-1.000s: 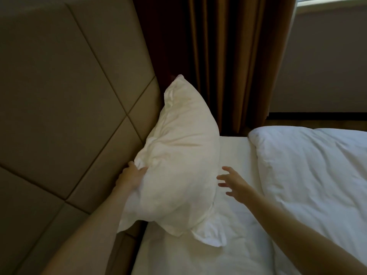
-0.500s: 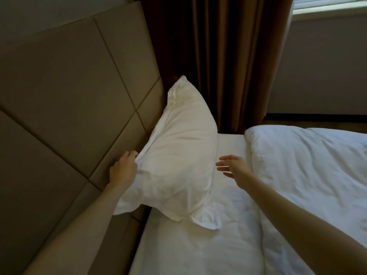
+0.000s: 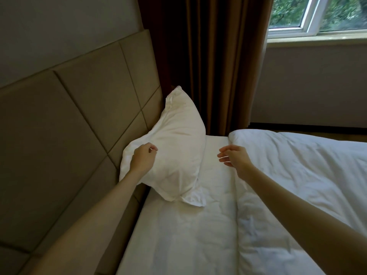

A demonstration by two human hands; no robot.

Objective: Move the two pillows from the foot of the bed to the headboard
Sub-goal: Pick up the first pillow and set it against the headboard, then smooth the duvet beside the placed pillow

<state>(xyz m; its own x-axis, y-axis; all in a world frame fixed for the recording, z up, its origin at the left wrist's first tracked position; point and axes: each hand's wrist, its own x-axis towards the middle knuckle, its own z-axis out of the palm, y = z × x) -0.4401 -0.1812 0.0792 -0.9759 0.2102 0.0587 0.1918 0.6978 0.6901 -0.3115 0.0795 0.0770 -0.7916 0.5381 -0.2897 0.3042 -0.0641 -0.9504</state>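
Since a second ago the left hand (image 3: 143,158) has slid from the plump white pillow (image 3: 174,147)'s edge onto its near face, fingers curled and pinching the cover to settle it upright against the tan padded headboard (image 3: 79,108). Right hand (image 3: 235,157) hovers released over the white sheet (image 3: 188,235), holding nothing.

The left hand (image 3: 142,158) has moved from the pillow's (image 3: 176,143) edge beside the headboard (image 3: 79,116) onto its front face, fingers curled. The right hand (image 3: 235,157) has drawn back from the pillow toward the duvet (image 3: 297,175). A window (image 3: 317,14) has come into view at upper right.
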